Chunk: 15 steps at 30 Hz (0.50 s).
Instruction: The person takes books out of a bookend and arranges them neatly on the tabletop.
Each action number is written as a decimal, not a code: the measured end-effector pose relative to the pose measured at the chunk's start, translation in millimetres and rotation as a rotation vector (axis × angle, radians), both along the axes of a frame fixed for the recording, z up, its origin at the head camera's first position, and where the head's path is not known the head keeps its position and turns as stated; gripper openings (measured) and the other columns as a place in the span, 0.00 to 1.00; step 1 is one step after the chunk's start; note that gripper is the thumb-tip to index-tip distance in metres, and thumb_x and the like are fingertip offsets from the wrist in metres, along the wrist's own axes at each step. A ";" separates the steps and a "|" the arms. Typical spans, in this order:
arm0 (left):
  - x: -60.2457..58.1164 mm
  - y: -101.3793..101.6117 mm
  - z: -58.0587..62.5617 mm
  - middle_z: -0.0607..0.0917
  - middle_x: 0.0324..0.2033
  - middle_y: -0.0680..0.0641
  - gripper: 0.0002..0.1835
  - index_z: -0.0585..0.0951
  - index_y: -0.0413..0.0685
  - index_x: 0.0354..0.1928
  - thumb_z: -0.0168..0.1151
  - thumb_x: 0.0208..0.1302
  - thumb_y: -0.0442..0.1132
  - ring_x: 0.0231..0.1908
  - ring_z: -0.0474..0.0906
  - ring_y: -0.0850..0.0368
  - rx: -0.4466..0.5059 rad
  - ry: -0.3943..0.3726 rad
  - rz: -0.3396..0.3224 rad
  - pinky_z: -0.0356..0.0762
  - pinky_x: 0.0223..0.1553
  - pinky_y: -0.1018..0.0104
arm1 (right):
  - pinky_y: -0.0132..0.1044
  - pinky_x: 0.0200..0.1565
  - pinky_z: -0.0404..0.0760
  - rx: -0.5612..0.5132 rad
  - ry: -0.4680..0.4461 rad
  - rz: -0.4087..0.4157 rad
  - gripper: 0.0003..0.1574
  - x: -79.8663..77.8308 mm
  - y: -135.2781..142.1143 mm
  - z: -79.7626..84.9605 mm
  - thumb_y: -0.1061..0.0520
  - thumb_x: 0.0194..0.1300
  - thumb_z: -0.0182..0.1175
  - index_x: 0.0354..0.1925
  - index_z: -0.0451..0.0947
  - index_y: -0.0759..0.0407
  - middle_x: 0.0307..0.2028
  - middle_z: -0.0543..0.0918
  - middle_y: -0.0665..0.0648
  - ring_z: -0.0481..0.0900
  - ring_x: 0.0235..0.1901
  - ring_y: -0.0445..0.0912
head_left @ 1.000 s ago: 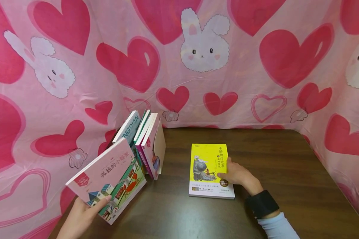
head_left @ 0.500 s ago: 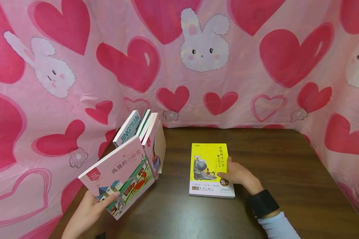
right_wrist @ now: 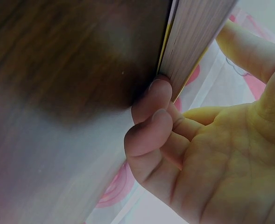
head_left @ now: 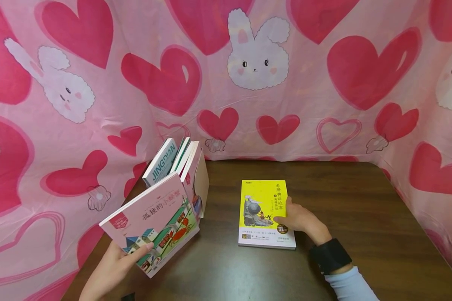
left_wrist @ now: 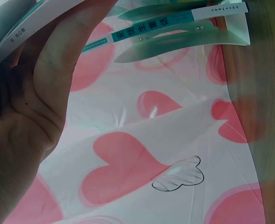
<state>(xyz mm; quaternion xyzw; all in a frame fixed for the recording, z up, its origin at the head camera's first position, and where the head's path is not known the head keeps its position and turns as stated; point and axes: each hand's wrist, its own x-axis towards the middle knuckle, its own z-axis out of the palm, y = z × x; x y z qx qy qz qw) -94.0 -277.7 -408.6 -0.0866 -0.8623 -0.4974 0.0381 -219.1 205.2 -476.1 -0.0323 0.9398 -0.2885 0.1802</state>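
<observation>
A pink picture book (head_left: 156, 221) is gripped at its lower left by my left hand (head_left: 111, 265), thumb across the cover and fingers behind it. It stands tilted in front of the upright books, its upper right corner overlapping them in the head view. In the left wrist view its white spine (left_wrist: 20, 39) crosses my left hand (left_wrist: 25, 102). My right hand (head_left: 299, 217) holds the right edge of a thick yellow book (head_left: 263, 215) lying on the table, thumb on its cover. The right wrist view shows the curled fingers (right_wrist: 151, 135) against the page edges.
Several books (head_left: 163, 161) stand upright at the table's left side, with a cream-coloured bookend (head_left: 202, 179) at their right. A teal-labelled spine (left_wrist: 151, 26) shows beside a pale green holder (left_wrist: 174, 44). Pink heart-patterned cloth (head_left: 305, 83) hangs around the brown table (head_left: 361, 209).
My left hand has carried the pink book rightward, over the front of the upright books, mostly in the first half second. My right hand and the yellow book stay in place.
</observation>
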 end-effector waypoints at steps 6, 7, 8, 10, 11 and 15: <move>-1.8 7.7 -3.8 0.82 0.62 0.34 0.37 0.66 0.49 0.74 0.72 0.67 0.32 0.50 0.86 0.51 0.035 -0.012 -0.027 0.88 0.40 0.54 | 0.50 0.43 0.77 0.001 0.001 0.000 0.60 -0.4 -0.4 0.4 0.42 0.67 0.72 0.74 0.50 0.75 0.43 0.79 0.62 0.78 0.40 0.55; -2.5 8.9 -4.2 0.81 0.62 0.35 0.38 0.66 0.50 0.75 0.72 0.67 0.33 0.51 0.86 0.49 0.046 -0.027 -0.028 0.88 0.41 0.52 | 0.51 0.43 0.76 0.002 0.003 0.002 0.61 -0.5 -0.5 0.0 0.42 0.67 0.72 0.74 0.50 0.76 0.44 0.79 0.62 0.78 0.40 0.55; -3.1 10.0 -4.5 0.81 0.63 0.35 0.38 0.65 0.51 0.75 0.72 0.67 0.33 0.51 0.85 0.48 0.054 -0.045 -0.024 0.88 0.41 0.51 | 0.51 0.42 0.76 0.002 0.003 0.003 0.61 -0.6 -0.7 -0.3 0.42 0.67 0.72 0.75 0.50 0.76 0.43 0.79 0.62 0.78 0.40 0.55; -4.5 12.2 -5.0 0.80 0.64 0.36 0.39 0.65 0.53 0.76 0.73 0.68 0.34 0.53 0.84 0.46 0.070 -0.074 -0.020 0.88 0.43 0.49 | 0.51 0.42 0.75 0.004 0.006 0.007 0.62 -0.4 -1.2 0.3 0.41 0.67 0.71 0.75 0.49 0.77 0.44 0.79 0.63 0.77 0.41 0.56; -5.3 13.3 -5.2 0.80 0.64 0.36 0.39 0.65 0.54 0.76 0.73 0.68 0.35 0.53 0.84 0.46 0.076 -0.086 -0.022 0.88 0.43 0.49 | 0.51 0.42 0.75 0.002 0.007 0.008 0.62 -0.5 -1.4 0.6 0.41 0.67 0.71 0.75 0.49 0.77 0.44 0.79 0.63 0.77 0.41 0.56; -9.4 18.0 -5.3 0.81 0.64 0.38 0.38 0.66 0.54 0.76 0.73 0.68 0.36 0.54 0.84 0.45 0.081 -0.095 -0.043 0.86 0.46 0.52 | 0.51 0.43 0.76 0.000 0.008 0.007 0.62 -0.4 -1.6 3.1 0.42 0.67 0.72 0.75 0.49 0.78 0.45 0.79 0.64 0.78 0.41 0.56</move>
